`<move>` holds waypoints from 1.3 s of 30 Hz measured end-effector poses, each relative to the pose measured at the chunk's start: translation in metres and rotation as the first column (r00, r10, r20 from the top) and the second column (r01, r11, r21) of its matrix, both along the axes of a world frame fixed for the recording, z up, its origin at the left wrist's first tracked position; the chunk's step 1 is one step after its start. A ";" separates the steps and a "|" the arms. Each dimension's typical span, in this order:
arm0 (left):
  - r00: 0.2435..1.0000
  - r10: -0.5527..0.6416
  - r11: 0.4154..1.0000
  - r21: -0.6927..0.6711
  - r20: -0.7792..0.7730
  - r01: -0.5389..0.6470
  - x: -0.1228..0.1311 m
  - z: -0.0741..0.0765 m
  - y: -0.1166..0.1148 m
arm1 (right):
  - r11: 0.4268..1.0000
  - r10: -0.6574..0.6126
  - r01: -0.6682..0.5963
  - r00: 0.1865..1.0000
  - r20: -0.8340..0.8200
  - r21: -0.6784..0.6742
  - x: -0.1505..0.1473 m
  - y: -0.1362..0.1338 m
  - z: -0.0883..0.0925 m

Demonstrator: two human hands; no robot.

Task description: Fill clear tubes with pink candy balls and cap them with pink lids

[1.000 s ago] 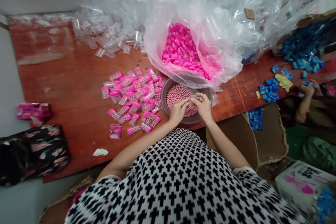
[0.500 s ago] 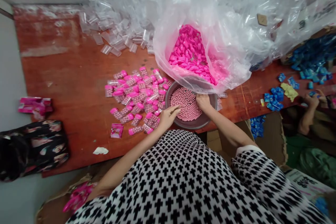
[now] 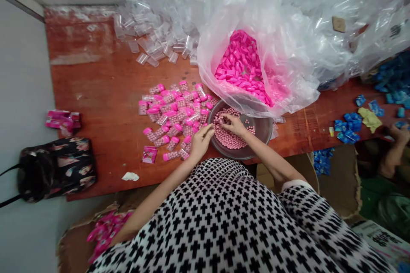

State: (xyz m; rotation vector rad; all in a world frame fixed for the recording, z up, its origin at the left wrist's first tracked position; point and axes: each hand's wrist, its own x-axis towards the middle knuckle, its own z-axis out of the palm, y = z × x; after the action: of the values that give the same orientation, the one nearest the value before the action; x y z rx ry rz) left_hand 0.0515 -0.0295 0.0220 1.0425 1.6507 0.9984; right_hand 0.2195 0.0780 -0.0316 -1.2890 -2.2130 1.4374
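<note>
Head view, right hand [image 3: 235,125]: fingers bent, narrow, over beads [image 3: 233,141]; any grip unclear.
Left hand [image 3: 199,143]: fingers narrow by bowl's [image 3: 264,130] left rim; hold cannot be told.
Beads: in bowl, partly hidden by right hand.
Bag [image 3: 209,64]: overlaps bowl's far rim.
Co-worker's hand [image 3: 400,134]: blurred, at right edge.

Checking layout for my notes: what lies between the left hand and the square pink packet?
Head view: pink-capped bead containers lie between the left hand and packet.

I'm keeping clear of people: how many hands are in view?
3: the left hand by the left rim of the bowl, the right hand over the pink beads inside it, and a co-worker's hand at the far right edge; another there may be hidden.
</note>
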 end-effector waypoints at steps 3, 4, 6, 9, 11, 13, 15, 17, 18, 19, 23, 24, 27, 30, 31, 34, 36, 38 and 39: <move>0.999 -0.051 0.996 0.071 -0.019 0.053 0.004 -0.003 0.012 | 0.960 -0.197 0.126 0.937 -0.288 -0.249 0.011 -0.011 0.023; 0.997 -0.080 0.994 0.078 0.002 0.080 0.006 -0.004 0.017 | 0.942 -0.245 0.137 0.906 -0.344 -0.307 0.014 -0.015 0.032; 0.990 -0.127 0.990 0.073 0.061 0.122 0.011 -0.004 0.026 | 0.910 -0.313 0.153 0.863 -0.397 -0.384 0.017 -0.020 0.049; 0.981 -0.128 0.991 0.048 0.148 0.123 0.015 -0.001 0.036 | 0.899 -0.349 0.176 0.841 -0.414 -0.401 0.022 -0.021 0.071; 0.971 -0.125 0.992 0.041 0.205 0.119 0.016 0.002 0.040 | 0.915 -0.330 0.172 0.841 -0.429 -0.366 0.026 -0.020 0.082; 0.957 -0.153 0.988 0.056 0.247 0.143 0.015 0.005 0.042 | 0.933 -0.285 0.141 0.849 -0.444 -0.330 0.029 -0.018 0.090; 0.948 -0.188 0.981 0.096 0.256 0.168 0.013 0.008 0.044 | 0.947 -0.228 0.093 0.866 -0.444 -0.307 0.031 -0.017 0.095; 0.942 -0.217 0.973 0.130 0.255 0.189 0.011 0.011 0.045 | 0.954 -0.202 0.076 0.879 -0.432 -0.291 0.032 -0.017 0.097; 0.939 -0.229 0.970 0.139 0.257 0.199 0.010 0.012 0.045 | 0.954 -0.212 0.091 0.878 -0.429 -0.285 0.032 -0.018 0.097; 0.935 -0.241 0.967 0.146 0.259 0.208 0.009 0.013 0.045 | 0.952 -0.233 0.115 0.873 -0.429 -0.282 0.032 -0.019 0.097; 0.924 -0.312 0.942 0.196 0.221 0.271 0.006 0.016 0.046 | 0.950 -0.233 0.102 0.862 -0.450 -0.296 0.030 -0.020 0.100; 0.922 -0.335 0.933 0.209 0.196 0.295 0.006 0.017 0.046 | 0.954 -0.197 0.063 0.870 -0.451 -0.294 0.029 -0.019 0.102; 0.915 -0.385 0.910 0.218 0.125 0.353 0.006 0.018 0.048 | 0.972 -0.073 -0.023 0.917 -0.392 -0.233 0.030 -0.013 0.108; 0.911 -0.399 0.903 0.221 0.108 0.369 0.006 0.017 0.052 | 0.989 -0.027 -0.016 0.959 -0.280 -0.147 0.033 -0.011 0.108; 0.911 -0.398 0.903 0.222 0.112 0.367 0.006 0.016 0.054 | 0.990 -0.038 0.002 0.966 -0.256 -0.138 0.034 -0.011 0.107; 0.926 -0.356 0.923 0.200 0.125 0.328 0.002 0.013 0.058 | 0.984 -0.104 0.070 0.973 -0.208 -0.165 0.038 -0.014 0.102; 0.948 -0.287 0.950 0.164 0.136 0.264 -0.004 0.010 0.060 | 0.994 -0.056 0.042 0.987 -0.149 -0.099 0.041 -0.009 0.102; 0.962 -0.224 0.970 0.132 0.156 0.204 -0.009 0.009 0.061 | 0.998 0.037 -0.034 0.997 -0.069 0.049 0.042 0.007 0.105; 0.965 -0.204 0.975 0.122 0.167 0.185 -0.011 0.008 0.061 | 0.992 0.050 -0.046 0.998 -0.034 0.121 0.042 0.021 0.106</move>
State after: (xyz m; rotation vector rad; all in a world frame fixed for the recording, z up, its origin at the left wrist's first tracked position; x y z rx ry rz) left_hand 0.0402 0.0319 0.0300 1.1271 1.3344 1.0251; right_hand 0.2615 0.0988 0.0743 -1.1690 -2.2825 1.3110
